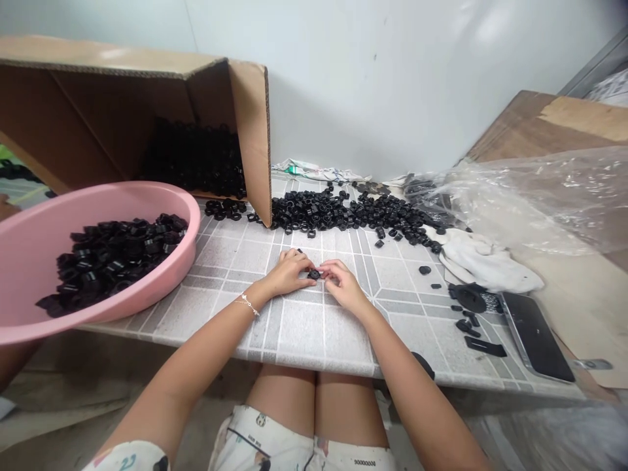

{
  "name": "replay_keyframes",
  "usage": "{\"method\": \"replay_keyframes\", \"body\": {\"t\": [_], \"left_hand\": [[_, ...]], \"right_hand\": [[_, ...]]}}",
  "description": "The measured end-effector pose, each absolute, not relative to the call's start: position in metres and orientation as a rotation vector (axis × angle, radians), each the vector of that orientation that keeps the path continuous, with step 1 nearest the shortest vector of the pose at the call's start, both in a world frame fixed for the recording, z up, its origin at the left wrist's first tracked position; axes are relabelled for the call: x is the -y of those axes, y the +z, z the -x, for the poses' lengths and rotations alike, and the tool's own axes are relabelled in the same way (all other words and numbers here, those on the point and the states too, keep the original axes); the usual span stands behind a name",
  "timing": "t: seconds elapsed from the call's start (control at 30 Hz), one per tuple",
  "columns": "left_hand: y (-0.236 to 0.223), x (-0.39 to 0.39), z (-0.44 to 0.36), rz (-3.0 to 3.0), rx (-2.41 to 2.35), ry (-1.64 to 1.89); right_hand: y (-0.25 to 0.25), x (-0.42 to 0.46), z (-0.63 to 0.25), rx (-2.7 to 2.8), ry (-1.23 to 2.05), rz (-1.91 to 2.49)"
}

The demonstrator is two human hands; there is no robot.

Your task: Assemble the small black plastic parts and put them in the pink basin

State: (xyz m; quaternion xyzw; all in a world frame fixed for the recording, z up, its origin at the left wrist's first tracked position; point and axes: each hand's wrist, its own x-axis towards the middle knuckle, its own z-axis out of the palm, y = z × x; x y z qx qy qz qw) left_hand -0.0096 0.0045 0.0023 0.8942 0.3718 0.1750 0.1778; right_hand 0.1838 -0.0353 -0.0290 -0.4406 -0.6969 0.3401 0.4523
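Note:
A small round black plastic part (314,274) sits between my two hands, low over the table's middle. My left hand (288,272) pinches it from the left with thumb and fingers. From the other side, the fingertips of my right hand (342,282) close in at the part's right edge, thumb and index nearly together. Just behind the left fingers a bit of another black piece (299,251) shows. Beyond both hands lies a long heap of small black ring-shaped parts (338,210).
At left, a pink basin (191,248) of black parts overhangs the table edge. Behind it an open cardboard box (255,131) lies on its side with more parts. Right hold a white cloth (483,258), a phone (537,333), loose black pieces (471,297) and plastic film (530,196).

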Motion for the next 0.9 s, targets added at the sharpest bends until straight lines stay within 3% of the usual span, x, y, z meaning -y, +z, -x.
{"method": "replay_keyframes", "body": {"t": [0.9], "left_hand": [[0.0009, -0.007, 0.0095, -2.509, -1.043, 0.489]], "right_hand": [[-0.0259, 0.0343, -0.1847, 1.568, 0.814, 1.157]]}}
